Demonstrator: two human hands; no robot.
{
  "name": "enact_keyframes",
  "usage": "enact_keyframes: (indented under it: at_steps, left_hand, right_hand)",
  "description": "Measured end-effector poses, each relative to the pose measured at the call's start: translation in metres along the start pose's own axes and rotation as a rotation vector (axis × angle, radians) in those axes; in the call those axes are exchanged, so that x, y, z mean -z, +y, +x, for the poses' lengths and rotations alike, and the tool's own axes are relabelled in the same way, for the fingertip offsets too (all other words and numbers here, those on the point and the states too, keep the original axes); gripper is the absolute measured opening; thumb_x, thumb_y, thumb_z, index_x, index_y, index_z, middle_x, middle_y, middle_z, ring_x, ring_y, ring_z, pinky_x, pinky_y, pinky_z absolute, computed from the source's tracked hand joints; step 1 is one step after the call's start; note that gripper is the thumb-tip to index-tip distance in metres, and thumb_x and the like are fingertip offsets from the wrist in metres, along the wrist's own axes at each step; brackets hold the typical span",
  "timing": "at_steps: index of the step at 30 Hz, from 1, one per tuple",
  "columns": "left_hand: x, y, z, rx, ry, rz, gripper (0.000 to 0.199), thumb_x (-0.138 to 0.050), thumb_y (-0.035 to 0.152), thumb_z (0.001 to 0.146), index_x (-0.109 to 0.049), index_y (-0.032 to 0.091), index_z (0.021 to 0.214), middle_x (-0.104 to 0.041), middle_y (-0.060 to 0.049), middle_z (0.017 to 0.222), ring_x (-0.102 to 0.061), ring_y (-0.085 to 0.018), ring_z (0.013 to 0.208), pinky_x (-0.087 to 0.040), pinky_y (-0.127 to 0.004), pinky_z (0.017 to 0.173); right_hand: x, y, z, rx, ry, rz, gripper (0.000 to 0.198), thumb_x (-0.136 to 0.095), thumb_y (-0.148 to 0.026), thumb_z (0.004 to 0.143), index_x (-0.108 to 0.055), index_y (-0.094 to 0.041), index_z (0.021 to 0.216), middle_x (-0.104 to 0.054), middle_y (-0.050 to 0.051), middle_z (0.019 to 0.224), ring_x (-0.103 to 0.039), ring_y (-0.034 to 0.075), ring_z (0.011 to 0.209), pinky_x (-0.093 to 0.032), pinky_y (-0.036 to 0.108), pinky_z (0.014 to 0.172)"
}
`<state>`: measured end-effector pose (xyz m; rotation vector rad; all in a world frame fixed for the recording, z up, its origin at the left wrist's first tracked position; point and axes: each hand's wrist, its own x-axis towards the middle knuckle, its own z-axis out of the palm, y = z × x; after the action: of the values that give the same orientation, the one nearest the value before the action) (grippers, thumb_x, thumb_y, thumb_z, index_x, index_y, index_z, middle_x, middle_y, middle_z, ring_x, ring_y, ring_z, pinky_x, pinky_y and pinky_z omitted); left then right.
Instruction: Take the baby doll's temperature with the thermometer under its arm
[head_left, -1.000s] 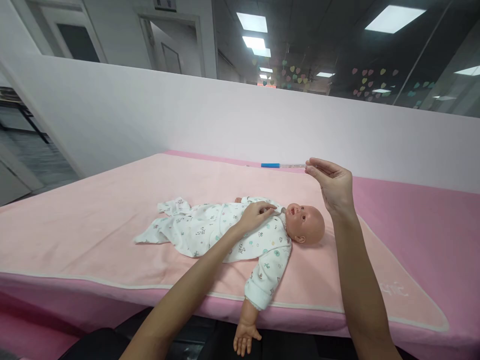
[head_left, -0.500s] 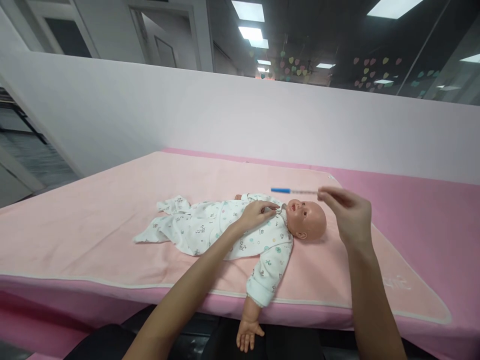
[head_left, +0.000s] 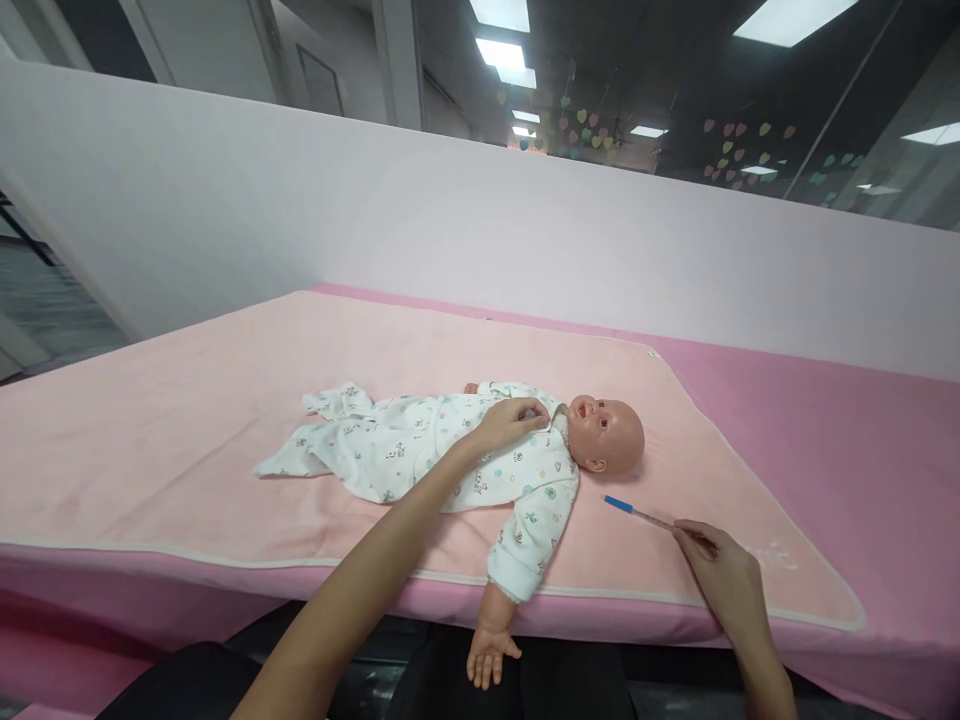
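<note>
Across the middle of the frame runs a white wall (head_left: pixel 480 240), and below it, to the right and lower edges, spreads the counter (head_left: pixel 847 460) with its pink cover. A peach blanket (head_left: pixel 187 400) takes up most of that surface. On it, at the centre, a doll (head_left: pixel 435 425) in printed white clothes lies on its back, head to the right, with one arm hanging past the near edge at lower centre.

The right hand (head_left: pixel 724 570), at lower right, pinches the far end of a thermometer (head_left: pixel 637 514) between thumb and fingers. The left hand (head_left: pixel 510 422) rests on the doll's chest near the collar, its fingers loosely bent; whether they grip any cloth, I cannot tell.

The thermometer lies right of centre, just below the doll's head, its blue end pointing toward the upper left. Whether it touches the blanket is unclear. The step in hand seems to be handling the thermometer beside the doll while the other hand steadies the body. The next move probably calls for a light, firm pinch and a blue end kept clear of the sleeve.
</note>
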<state>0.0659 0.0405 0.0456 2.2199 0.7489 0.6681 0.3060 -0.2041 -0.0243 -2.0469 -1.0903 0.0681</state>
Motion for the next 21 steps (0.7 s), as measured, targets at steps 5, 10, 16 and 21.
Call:
enact_keyframes:
  at_steps: [5,10,16,21]
  left_hand:
    - [-0.001,-0.005,0.003,0.000,0.066,-0.200,0.031,-0.050,0.042,0.078,-0.064,0.015,0.083,-0.057,0.001,0.065,-0.045,-0.010,0.058,-0.033,-0.021,0.054]
    - [0.000,-0.007,0.006,0.035,0.101,-0.320,0.031,-0.056,0.040,0.074,-0.065,0.012,0.086,-0.056,0.000,0.063,-0.045,-0.010,0.057,-0.033,-0.021,0.053]
    - [0.001,-0.012,0.008,0.019,0.138,-0.375,0.027,-0.058,0.032,0.072,-0.066,0.012,0.087,-0.059,-0.001,0.063,-0.049,-0.010,0.058,-0.037,-0.022,0.054]
    - [0.001,-0.012,0.007,0.028,0.130,-0.379,0.025,-0.059,0.029,0.071,-0.067,0.013,0.089,-0.064,-0.003,0.073,-0.054,-0.012,0.065,-0.042,-0.022,0.060]
  right_hand:
    - [-0.018,-0.063,0.011,0.275,0.144,-0.098,0.029,-0.044,-0.038,0.079,-0.066,-0.019,0.081,-0.068,0.008,0.089,-0.063,0.023,0.082,-0.051,0.035,0.071]
    - [-0.073,-0.159,0.027,0.684,0.032,-0.149,0.027,-0.037,-0.019,0.086,-0.063,-0.018,0.082,-0.066,0.005,0.076,-0.062,0.015,0.065,-0.046,0.023,0.057]
    - [-0.130,-0.179,0.038,0.625,0.127,-0.492,0.031,-0.033,-0.004,0.079,-0.056,-0.013,0.099,-0.062,0.009,0.074,-0.056,0.015,0.048,-0.034,0.025,0.038]
    - [-0.132,-0.163,0.042,0.656,0.184,-0.176,0.030,-0.035,-0.010,0.077,-0.056,-0.015,0.099,-0.060,0.008,0.083,-0.058,0.016,0.062,-0.041,0.024,0.044]
